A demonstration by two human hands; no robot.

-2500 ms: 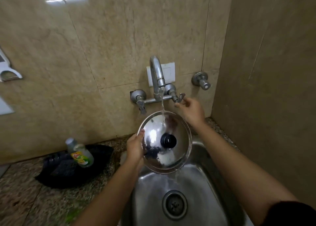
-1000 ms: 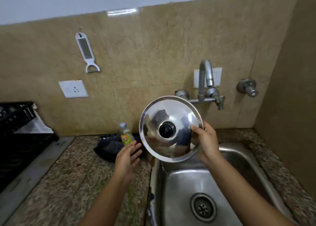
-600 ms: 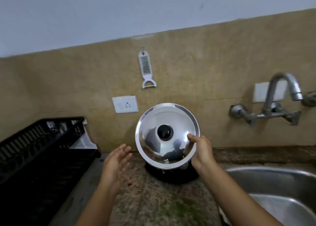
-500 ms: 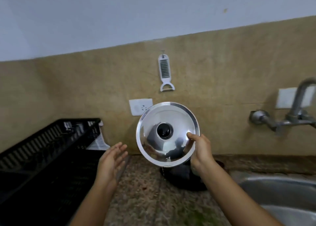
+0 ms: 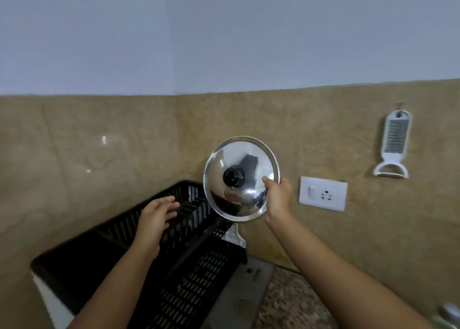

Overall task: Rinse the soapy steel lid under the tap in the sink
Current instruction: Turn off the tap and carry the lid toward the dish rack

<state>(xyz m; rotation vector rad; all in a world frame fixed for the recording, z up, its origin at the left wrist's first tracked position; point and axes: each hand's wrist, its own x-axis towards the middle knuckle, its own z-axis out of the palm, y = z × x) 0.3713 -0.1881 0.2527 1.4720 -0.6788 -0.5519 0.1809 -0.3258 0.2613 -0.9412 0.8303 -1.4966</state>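
The steel lid [image 5: 244,195] is being held upright at mid-frame (black knob [image 5: 234,177] facing the camera), the right hand [image 5: 278,199] pinching its right rim, thumb on the front. The left hand [image 5: 155,218] is hovering to its left, fingers loosely spread, over the black dish rack [image 5: 191,266] at lower left.

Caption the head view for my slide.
Right hand holds steel lid by its rim near black dish rack; left hand open.

Right hand [image 5: 278,199] pinches rim of round shiny steel lid with black knob [image 5: 240,179], held upright above black slotted plastic dish rack [image 5: 174,266]. Left hand [image 5: 155,219] hovers over rack, fingers relaxed, holding nothing.
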